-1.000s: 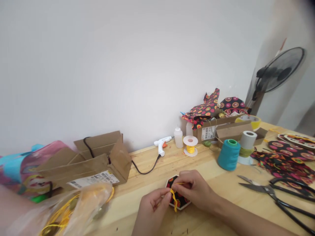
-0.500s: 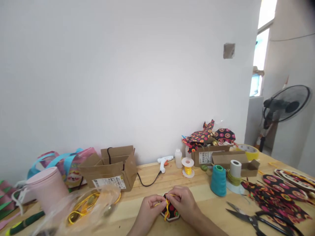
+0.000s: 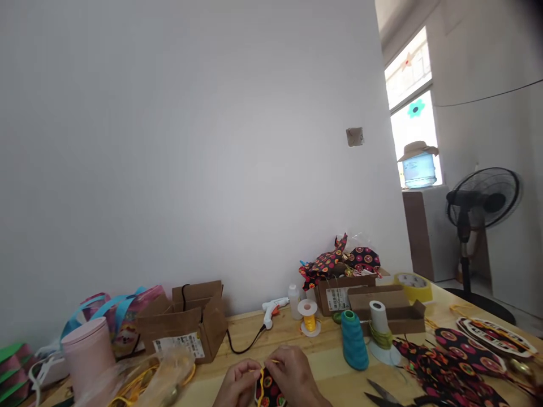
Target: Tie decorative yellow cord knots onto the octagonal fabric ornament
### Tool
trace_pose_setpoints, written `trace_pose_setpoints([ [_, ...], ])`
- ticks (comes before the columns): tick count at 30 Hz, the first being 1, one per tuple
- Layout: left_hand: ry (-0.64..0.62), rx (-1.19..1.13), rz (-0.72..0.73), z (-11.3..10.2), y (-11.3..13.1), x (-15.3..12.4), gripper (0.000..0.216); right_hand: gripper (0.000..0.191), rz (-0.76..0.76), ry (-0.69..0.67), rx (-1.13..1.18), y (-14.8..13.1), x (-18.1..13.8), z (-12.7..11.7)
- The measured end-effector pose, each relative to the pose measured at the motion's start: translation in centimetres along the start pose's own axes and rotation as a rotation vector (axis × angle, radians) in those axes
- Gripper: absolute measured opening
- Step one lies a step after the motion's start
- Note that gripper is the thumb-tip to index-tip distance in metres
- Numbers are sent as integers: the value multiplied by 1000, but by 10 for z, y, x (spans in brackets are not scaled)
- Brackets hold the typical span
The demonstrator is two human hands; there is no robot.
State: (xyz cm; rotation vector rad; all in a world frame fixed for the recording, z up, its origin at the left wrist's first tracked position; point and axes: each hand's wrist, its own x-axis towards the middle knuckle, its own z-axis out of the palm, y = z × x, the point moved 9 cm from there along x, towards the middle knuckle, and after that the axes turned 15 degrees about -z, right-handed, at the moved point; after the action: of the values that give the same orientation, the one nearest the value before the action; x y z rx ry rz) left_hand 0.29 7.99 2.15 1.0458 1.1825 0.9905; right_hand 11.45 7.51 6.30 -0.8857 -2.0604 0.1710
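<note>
At the bottom edge of the head view my left hand point(image 3: 238, 381) and my right hand point(image 3: 293, 377) meet over a small hexagonal piece covered in black patterned fabric point(image 3: 268, 393). Both hands pinch a thin yellow cord point(image 3: 262, 377) that loops across the piece. The piece rests low on the wooden table point(image 3: 331, 362), partly cut off by the frame edge.
Behind the hands lie a white glue gun point(image 3: 270, 308), a yellow cord spool point(image 3: 308, 318), a teal thread cone point(image 3: 353, 340) and open cardboard boxes point(image 3: 186, 328). Scissors point(image 3: 384, 394) and patterned fabric pieces point(image 3: 449, 359) lie to the right. A standing fan point(image 3: 479, 209) is at far right.
The view has tilted upward, so the hands and the hexagonal piece sit lower in frame. Both hands stay together on the yellow cord and the piece.
</note>
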Motion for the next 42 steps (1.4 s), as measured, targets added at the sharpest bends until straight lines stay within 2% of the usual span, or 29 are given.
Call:
trace_pose_setpoints([
  [5,-43,21,-45,-3,-10,9,30,21,-7,-32,18,4,-1,4],
  [11,-47,33,-85,-2,-13,8,28,22,-16,-20,50,9,-4,1],
  [21,-5,31,-51,-2,-14,9,32,25,-42,13,64,-2,-8,-8],
  [31,-48,6,-72,4,-14,5,29,27,-40,-14,53,-5,-20,-9],
  [34,-47,-21,-49,5,-9,4,29,18,-74,-48,48,-12,-24,-4],
  [37,-57,-52,-56,5,-11,4,28,26,-115,-110,0,-17,-26,6],
  [40,-68,-95,-77,3,-17,6,26,10,-53,-159,-69,-9,-24,11],
  [42,-70,-136,-79,2,-20,8,25,13,15,-178,-111,-2,-22,10],
])
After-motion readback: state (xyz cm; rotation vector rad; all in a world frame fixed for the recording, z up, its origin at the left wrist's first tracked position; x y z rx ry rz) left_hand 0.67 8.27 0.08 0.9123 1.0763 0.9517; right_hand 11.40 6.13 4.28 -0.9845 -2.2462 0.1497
